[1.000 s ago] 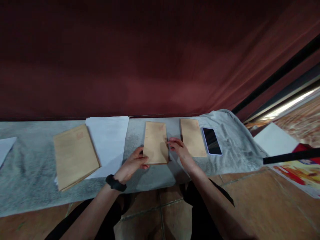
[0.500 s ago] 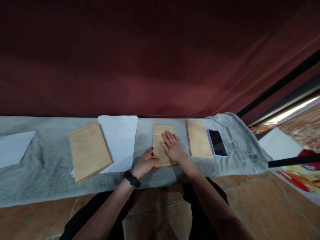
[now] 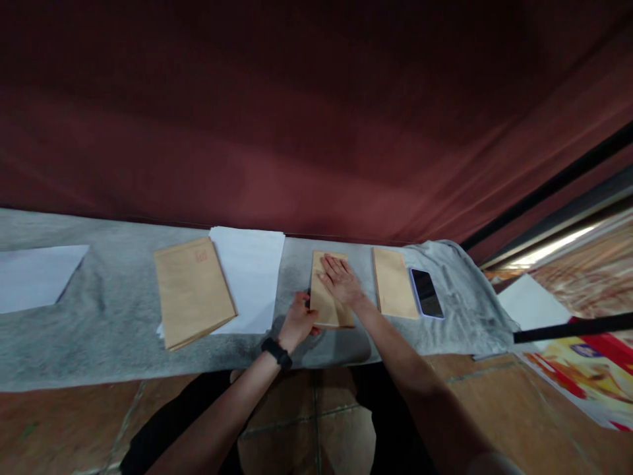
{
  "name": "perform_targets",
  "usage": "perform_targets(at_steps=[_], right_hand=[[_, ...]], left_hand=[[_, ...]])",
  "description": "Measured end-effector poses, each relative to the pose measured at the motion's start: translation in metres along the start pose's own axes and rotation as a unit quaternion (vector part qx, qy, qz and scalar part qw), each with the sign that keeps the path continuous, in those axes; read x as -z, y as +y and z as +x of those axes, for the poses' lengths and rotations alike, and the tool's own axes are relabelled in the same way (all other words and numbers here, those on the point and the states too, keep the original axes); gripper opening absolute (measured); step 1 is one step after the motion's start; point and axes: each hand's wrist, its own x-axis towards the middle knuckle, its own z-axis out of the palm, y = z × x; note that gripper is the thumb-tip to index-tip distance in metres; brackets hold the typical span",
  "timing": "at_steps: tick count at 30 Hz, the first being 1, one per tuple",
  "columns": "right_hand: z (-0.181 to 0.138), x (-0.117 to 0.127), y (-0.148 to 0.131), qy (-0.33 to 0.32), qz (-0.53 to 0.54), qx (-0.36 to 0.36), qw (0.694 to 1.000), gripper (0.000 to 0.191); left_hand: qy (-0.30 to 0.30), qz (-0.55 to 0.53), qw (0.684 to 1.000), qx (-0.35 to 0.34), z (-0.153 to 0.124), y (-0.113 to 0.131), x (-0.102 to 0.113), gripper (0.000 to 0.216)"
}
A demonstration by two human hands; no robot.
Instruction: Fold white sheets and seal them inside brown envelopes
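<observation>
A brown paper envelope (image 3: 324, 309) lies lengthwise on the grey cloth in front of me. My left hand (image 3: 299, 322) grips its near left corner, thumb on top and fingers beneath. A small dark spot shows beside that hand's fingers, too small to make out. Flat on the upper part of the envelope rests my right hand (image 3: 342, 284), its fingers stretched toward the far edge. To the right is a separate brown envelope or stack of them (image 3: 395, 284). Left of my hands, larger brown envelopes (image 3: 192, 293) overlap a stack of white paper (image 3: 254, 277).
The grey cloth (image 3: 119, 330) covers a long narrow surface against a dark red curtain (image 3: 297, 132). A phone (image 3: 428, 293) lies at the right, and white paper (image 3: 39, 277) at the far left. A colourful printed box (image 3: 588, 376) stands low at the right.
The view has shifted and tilted slightly. My right hand has slid a little toward the envelope's far edge, while my left hand keeps its grip on the near corner.
</observation>
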Motion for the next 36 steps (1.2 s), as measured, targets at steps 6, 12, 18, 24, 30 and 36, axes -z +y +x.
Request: perform_targets(at_steps=[6,12,18,24,30,36], right_hand=[[0.009,0.001,-0.012,-0.029,0.007,0.022,0.999,0.055],[-0.014,0.001,-0.028,-0.059,0.027,0.053,0.997,0.054],[-0.039,0.006,-0.042,-0.083,0.054,0.077,0.992,0.053],[-0.07,0.013,-0.047,-0.114,0.116,0.085,0.983,0.052],[-0.076,0.012,-0.034,-0.089,0.159,0.082,0.98,0.054],[-0.046,0.008,0.0,-0.045,0.077,0.029,0.996,0.054]], left_hand=[[0.005,0.018,1.0,-0.003,0.003,-0.003,0.001,0.04],[0.006,0.147,0.989,-0.005,-0.005,0.009,0.005,0.047],[0.019,0.288,0.956,-0.054,-0.013,0.021,0.007,0.034],[0.056,0.458,0.882,-0.094,-0.019,0.024,0.007,0.03],[0.04,0.47,0.848,-0.243,-0.016,0.016,0.006,0.03],[0.009,0.492,0.794,-0.357,-0.01,-0.01,-0.005,0.048]])
